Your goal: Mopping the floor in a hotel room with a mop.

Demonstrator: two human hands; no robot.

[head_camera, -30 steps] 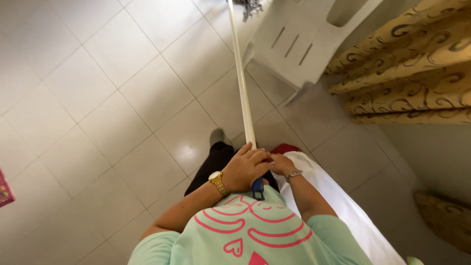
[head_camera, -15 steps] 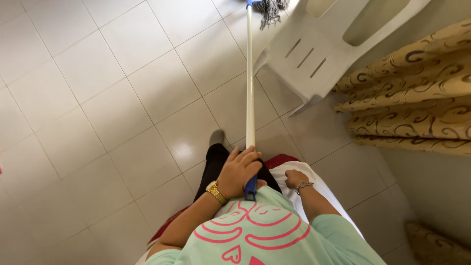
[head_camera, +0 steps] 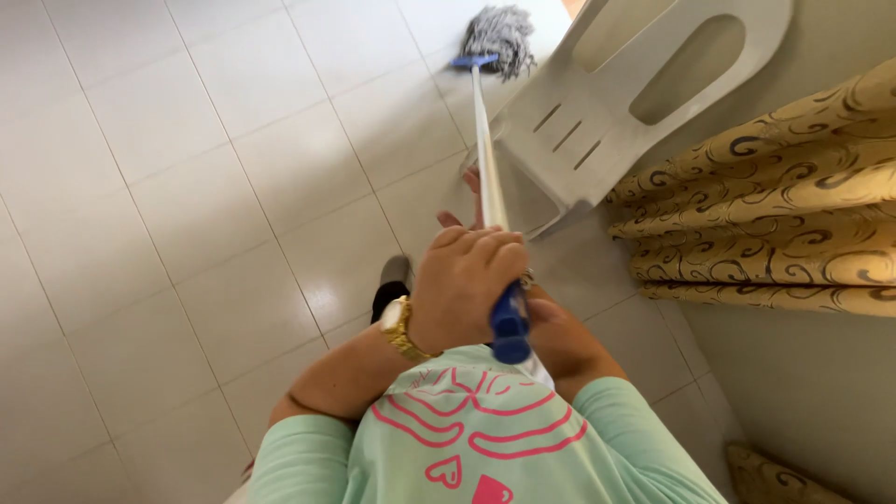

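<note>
I hold a mop with a long white pole [head_camera: 486,159] and a blue grip end [head_camera: 511,324]. Its grey string head [head_camera: 501,37] lies on the pale tiled floor [head_camera: 187,187], beside a white plastic chair [head_camera: 635,93]. My left hand [head_camera: 462,280], with a gold watch on the wrist, wraps around the pole just above the blue grip. My right hand [head_camera: 551,327] sits close under and behind it on the pole. It is mostly hidden, and a few fingertips show past the left hand. I wear a mint green shirt with pink print.
A gold curtain with dark scroll pattern [head_camera: 775,215] hangs at the right, against a plain wall. The tilted chair stands between the curtain and the mop pole. My black trouser leg and foot [head_camera: 392,280] show below my left hand.
The view has tipped forward, so the mop head and more of the chair now show. My hands on the pole appear higher and closer to the camera.
</note>
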